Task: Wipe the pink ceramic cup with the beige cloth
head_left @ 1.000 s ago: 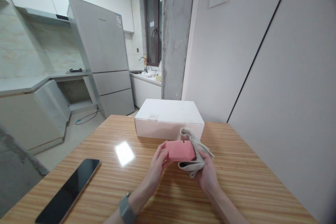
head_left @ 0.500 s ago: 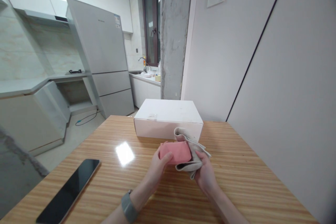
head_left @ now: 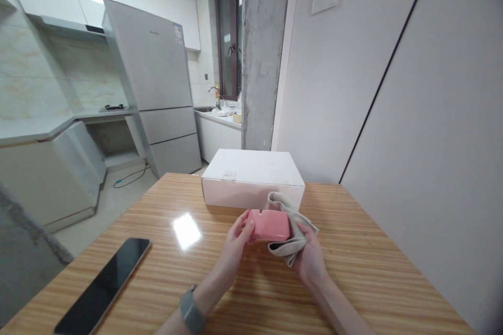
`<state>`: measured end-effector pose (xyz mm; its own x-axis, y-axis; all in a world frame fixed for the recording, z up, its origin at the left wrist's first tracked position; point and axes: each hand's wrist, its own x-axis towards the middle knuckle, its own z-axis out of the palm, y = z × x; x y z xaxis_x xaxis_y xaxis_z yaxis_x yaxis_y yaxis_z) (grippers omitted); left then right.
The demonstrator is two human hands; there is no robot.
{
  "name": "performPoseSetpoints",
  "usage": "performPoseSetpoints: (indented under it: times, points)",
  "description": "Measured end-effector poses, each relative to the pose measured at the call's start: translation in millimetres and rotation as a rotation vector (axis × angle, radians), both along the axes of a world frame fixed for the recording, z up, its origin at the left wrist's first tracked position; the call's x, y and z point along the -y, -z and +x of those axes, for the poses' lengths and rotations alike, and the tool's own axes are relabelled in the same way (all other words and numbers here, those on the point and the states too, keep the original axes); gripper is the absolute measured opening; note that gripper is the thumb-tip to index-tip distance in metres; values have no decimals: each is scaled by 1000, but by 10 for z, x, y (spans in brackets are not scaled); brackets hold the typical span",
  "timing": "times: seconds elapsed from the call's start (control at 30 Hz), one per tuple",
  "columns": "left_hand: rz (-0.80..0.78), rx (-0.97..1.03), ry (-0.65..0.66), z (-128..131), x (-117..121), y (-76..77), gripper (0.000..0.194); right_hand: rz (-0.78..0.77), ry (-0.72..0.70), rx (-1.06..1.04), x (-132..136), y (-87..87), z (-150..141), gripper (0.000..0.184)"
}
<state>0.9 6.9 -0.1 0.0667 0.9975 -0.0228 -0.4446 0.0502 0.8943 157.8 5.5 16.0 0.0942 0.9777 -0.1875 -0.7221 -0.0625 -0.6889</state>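
Cloth [head_left: 294, 220] is bunched in the right hand [head_left: 310, 257] against a pink case [head_left: 271, 225], clasped by the left hand [head_left: 234, 245], seemingly for steadiness, short of the far edge of the worktop [head_left: 361, 261].

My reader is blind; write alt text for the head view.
A person's left hand holds a pink object against a gray cloth in the right hand, over a wood-grain table with a white box behind and a phone at left.
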Motion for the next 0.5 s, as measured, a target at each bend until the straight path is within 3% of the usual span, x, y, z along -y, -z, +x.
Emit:
performPoseSetpoints:
  times: [0.1,0.3,0.4,0.5]
  points:
    - [49,12,-7,17,51,-54,55,-28,-74,-40,11,1,-16,27]
    - [6,115,164,15,83,-31,56,-32,-115,-6,39,25,-35,25]
    - [-5,70,97,6,61,-21,55,-15,-112,24,56,13,-52,27]
    - [40,-20,-69,10,36,-21,65,34,-100,79,82,23,-99,28]
